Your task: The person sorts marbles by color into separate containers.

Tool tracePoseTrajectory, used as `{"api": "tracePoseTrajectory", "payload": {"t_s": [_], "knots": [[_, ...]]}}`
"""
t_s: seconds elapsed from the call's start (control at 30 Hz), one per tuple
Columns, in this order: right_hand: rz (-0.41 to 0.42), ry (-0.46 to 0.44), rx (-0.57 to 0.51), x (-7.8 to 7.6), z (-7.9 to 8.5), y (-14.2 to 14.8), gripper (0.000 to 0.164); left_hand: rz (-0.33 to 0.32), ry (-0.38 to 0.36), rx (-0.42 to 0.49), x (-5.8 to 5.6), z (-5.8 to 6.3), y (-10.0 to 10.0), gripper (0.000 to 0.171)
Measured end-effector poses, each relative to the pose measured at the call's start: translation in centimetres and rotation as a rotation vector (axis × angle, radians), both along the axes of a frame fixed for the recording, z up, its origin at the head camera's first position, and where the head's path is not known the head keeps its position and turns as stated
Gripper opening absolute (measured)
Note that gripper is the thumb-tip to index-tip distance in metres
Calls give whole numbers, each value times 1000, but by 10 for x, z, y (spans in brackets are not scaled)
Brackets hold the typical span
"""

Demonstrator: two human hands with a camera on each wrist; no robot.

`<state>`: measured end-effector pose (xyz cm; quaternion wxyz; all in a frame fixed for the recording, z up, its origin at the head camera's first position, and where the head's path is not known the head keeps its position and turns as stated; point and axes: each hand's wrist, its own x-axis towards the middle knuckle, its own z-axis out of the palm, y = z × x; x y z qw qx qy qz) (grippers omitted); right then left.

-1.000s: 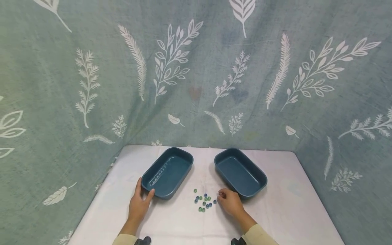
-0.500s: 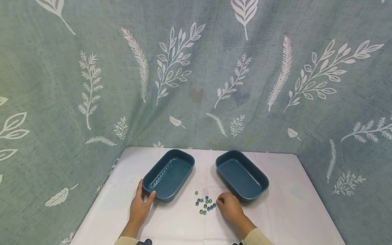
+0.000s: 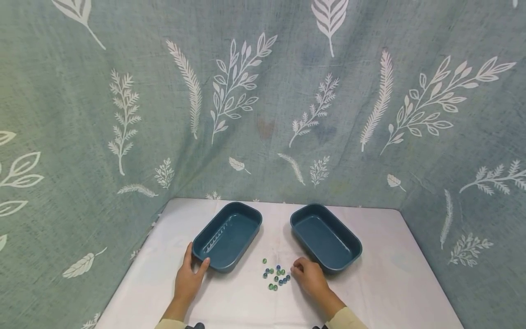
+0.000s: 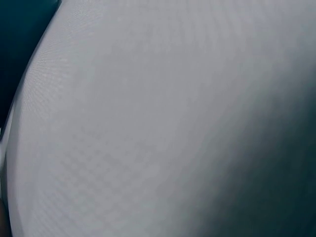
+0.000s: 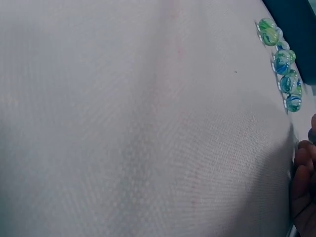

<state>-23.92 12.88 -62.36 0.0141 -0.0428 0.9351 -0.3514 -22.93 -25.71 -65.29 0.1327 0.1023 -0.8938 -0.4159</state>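
In the head view, my left hand (image 3: 189,276) holds the near corner of the left dark blue tray (image 3: 240,233), thumb on its front side and fingers along its left side. Several green and blue glass marbles (image 3: 276,278) lie loose on the white cloth between the trays. Just right of them my right hand (image 3: 311,278) rests low with curled fingers, close to a blue marble (image 3: 288,277). In the right wrist view, a dark round thing that looks like a marble (image 5: 312,136) sits between its fingertips. The rest of its grip is cut off by the frame edge.
A second dark blue tray (image 3: 324,237) stands angled behind my right hand. White cloth (image 3: 382,274) covers the table. Green leaf-patterned fabric (image 3: 263,114) hangs behind and at both sides. The left wrist view shows mostly cloth and a tray edge (image 4: 19,44).
The head view has tilted slightly, shifting everything down and right. The blue marble nearest my right hand now sits closer to the other blue ones. My left hand stays on the tray.
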Motion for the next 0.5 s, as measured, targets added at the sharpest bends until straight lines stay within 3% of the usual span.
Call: {"api": "tracePoseTrajectory", "payload": {"t_s": [0.5], "knots": [[51, 63, -194, -17, 13, -13, 18, 1, -13, 35, 0, 2, -1, 94]]}}
